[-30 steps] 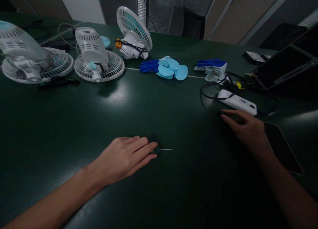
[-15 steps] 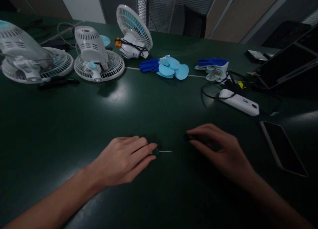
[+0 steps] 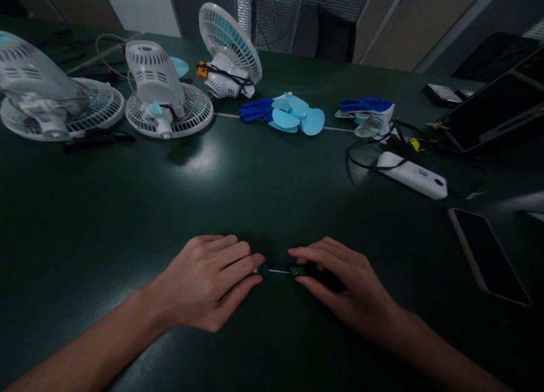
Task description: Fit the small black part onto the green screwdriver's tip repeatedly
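Note:
My left hand (image 3: 216, 281) is closed around the dark handle of a small screwdriver (image 3: 278, 271), low over the green table. Its thin metal shaft points to the right. Opposite it, my right hand (image 3: 346, 278) pinches a small dark piece with a green circuit board face (image 3: 297, 271) between thumb and fingers. The shaft's tip meets the left end of this piece, or lies right beside it; I cannot tell which. My palm and fingers hide much of the screwdriver's handle.
Several white fans, one of them a partly dismantled fan (image 3: 157, 92), stand at the back left. Light blue fan blades (image 3: 297, 114) lie near blue gloves (image 3: 366, 105). To the right are a white device with a black cable (image 3: 412, 175) and a phone (image 3: 488, 256).
My right hand has moved left and slightly down, bringing the small board up to the screwdriver's tip. My left hand and the screwdriver have shifted slightly.

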`<state>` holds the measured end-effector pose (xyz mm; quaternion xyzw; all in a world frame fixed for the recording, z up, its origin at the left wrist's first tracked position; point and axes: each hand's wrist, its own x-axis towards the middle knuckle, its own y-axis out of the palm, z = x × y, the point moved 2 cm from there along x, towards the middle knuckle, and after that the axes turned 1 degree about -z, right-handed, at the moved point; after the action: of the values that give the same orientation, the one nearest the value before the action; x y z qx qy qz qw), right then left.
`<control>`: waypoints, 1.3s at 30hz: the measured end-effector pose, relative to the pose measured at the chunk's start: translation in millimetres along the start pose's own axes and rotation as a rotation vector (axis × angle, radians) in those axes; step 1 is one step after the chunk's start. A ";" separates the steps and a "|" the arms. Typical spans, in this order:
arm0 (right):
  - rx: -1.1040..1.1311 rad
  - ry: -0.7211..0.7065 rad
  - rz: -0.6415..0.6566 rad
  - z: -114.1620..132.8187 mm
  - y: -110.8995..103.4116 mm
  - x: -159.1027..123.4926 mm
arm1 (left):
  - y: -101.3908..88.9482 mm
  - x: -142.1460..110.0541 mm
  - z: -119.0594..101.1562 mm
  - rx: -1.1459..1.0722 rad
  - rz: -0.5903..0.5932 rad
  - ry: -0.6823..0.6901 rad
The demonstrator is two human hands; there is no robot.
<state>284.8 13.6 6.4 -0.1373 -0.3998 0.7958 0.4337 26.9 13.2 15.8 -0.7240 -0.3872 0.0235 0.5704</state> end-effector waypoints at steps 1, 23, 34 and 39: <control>0.004 0.000 0.000 0.2 0.3 -0.2 | 0.1 0.0 0.0 0.005 0.000 -0.002; 0.026 0.022 0.024 1.7 4.3 1.1 | 6.4 1.9 0.5 0.059 0.029 0.059; 0.008 -0.025 0.019 5.4 9.2 2.2 | 6.7 3.3 -1.5 0.096 -0.032 0.079; 0.005 -0.022 -0.011 4.1 7.5 1.8 | 4.8 3.0 -0.6 0.095 -0.069 0.035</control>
<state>277.1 10.6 3.6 -0.1254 -0.4033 0.7957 0.4340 31.9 14.3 13.1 -0.6826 -0.4004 0.0095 0.6112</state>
